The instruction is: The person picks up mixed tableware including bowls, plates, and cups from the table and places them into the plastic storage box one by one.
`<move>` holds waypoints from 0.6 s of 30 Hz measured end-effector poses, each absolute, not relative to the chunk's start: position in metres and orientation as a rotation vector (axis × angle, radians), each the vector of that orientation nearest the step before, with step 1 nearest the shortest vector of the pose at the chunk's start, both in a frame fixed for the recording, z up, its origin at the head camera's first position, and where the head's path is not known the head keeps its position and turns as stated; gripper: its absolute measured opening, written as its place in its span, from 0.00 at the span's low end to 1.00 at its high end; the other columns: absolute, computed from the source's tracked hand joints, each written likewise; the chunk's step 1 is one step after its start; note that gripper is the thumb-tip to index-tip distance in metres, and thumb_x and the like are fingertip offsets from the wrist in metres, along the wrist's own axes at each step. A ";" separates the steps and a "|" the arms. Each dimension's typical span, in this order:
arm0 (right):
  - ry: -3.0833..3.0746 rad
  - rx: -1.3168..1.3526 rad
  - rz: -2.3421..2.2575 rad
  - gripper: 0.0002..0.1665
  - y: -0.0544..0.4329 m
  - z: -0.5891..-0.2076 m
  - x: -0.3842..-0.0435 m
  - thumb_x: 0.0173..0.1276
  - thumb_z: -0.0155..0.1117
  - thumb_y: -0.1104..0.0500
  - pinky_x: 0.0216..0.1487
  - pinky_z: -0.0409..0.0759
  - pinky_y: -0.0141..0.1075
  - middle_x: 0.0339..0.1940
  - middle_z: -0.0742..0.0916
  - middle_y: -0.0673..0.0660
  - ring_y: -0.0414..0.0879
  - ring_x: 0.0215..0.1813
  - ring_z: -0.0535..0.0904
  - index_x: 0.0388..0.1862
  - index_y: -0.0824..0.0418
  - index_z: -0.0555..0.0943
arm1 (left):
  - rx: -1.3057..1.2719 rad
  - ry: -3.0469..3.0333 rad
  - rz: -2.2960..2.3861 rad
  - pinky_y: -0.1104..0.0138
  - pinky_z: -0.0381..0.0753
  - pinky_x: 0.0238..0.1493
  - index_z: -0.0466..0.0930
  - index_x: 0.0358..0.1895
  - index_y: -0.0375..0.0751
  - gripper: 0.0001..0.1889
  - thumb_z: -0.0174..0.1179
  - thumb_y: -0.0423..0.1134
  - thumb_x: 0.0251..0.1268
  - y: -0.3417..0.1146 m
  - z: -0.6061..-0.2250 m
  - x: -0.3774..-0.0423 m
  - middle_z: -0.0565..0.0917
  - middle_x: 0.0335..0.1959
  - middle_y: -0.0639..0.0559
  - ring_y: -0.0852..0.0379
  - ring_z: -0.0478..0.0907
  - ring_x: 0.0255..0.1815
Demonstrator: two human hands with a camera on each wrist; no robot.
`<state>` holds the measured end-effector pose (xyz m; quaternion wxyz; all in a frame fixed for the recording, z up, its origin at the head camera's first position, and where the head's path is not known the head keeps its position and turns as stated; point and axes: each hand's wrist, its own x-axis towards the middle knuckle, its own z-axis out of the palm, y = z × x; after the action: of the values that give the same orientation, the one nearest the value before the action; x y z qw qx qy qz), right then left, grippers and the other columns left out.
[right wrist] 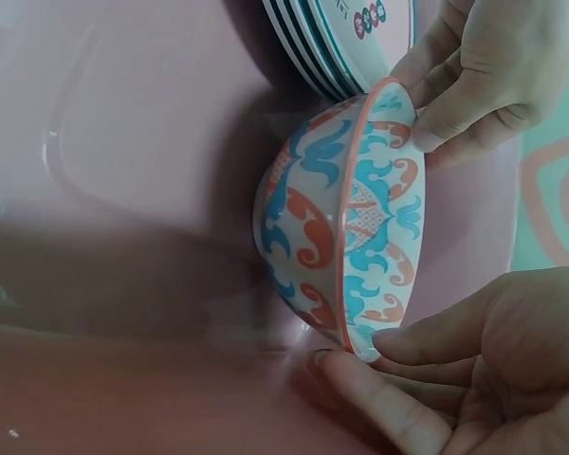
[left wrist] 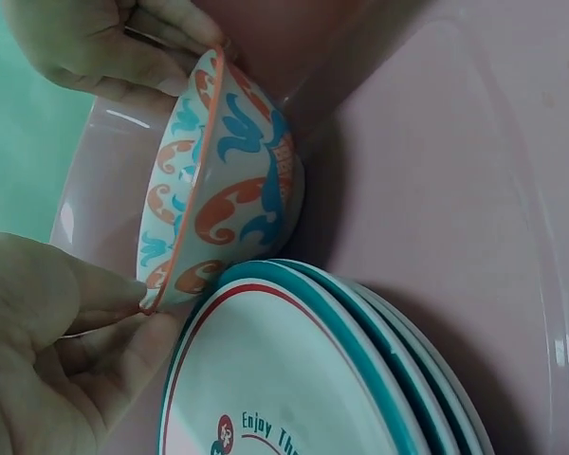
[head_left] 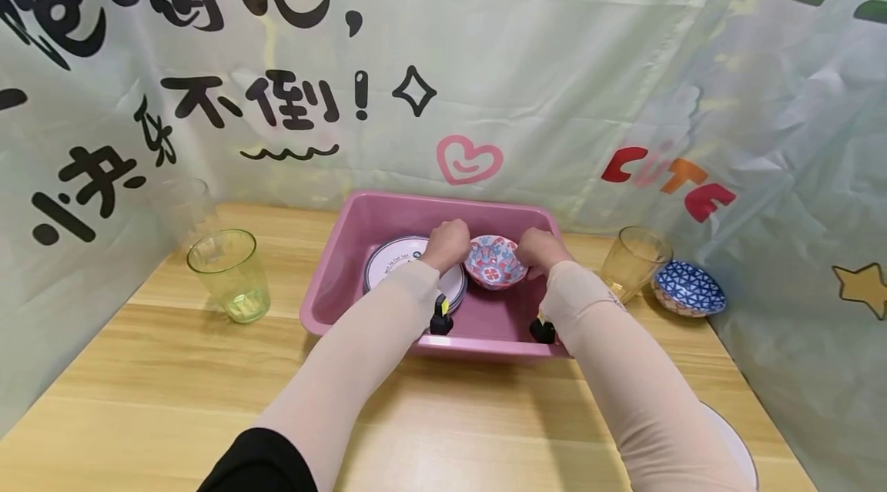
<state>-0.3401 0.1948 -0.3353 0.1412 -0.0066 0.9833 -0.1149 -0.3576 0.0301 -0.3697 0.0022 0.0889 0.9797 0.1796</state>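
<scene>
Both hands pinch the rim of a small bowl with a red and blue pattern, inside a pink basin. My left hand grips its left edge; in the left wrist view the thumb and fingers of that hand close on the orange rim. On the opposite side my right hand holds the rim, thumb inside the bowl and fingers beneath. A stack of several white plates with dark rims lies in the basin's left part, right beside the bowl.
A green glass stands left of the basin, with a clear glass behind it. To the right are an amber glass and a blue-patterned bowl. A white plate shows partly behind the right sleeve. Printed cloth walls the table's back and sides.
</scene>
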 end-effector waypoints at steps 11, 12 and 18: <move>2.832 -0.028 -0.300 0.08 0.197 -0.321 -0.336 0.63 0.50 0.70 0.20 0.77 0.28 0.28 0.83 0.61 0.46 0.22 0.83 0.26 0.64 0.73 | 0.266 3.062 0.590 0.57 0.80 0.51 0.84 0.34 0.38 0.09 0.54 0.35 0.66 0.028 -0.360 -0.354 0.85 0.45 0.43 0.47 0.81 0.47; 2.836 -0.034 -0.294 0.08 0.197 -0.320 -0.335 0.63 0.50 0.70 0.19 0.77 0.29 0.27 0.83 0.61 0.45 0.21 0.81 0.26 0.65 0.74 | 0.274 3.069 0.584 0.57 0.80 0.51 0.84 0.35 0.38 0.09 0.55 0.36 0.67 0.028 -0.359 -0.354 0.85 0.45 0.44 0.47 0.81 0.47; 2.861 -0.086 -0.202 0.12 0.196 -0.311 -0.332 0.59 0.54 0.72 0.19 0.74 0.28 0.20 0.79 0.56 0.44 0.20 0.75 0.18 0.62 0.74 | 0.345 3.065 0.587 0.56 0.80 0.50 0.82 0.29 0.41 0.11 0.56 0.39 0.67 0.025 -0.347 -0.351 0.85 0.42 0.46 0.48 0.81 0.46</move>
<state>-0.3316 0.1961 -0.3107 0.1357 -0.0297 0.9878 -0.0697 -0.3506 0.0252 -0.3465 0.0007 0.1098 0.9762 0.1870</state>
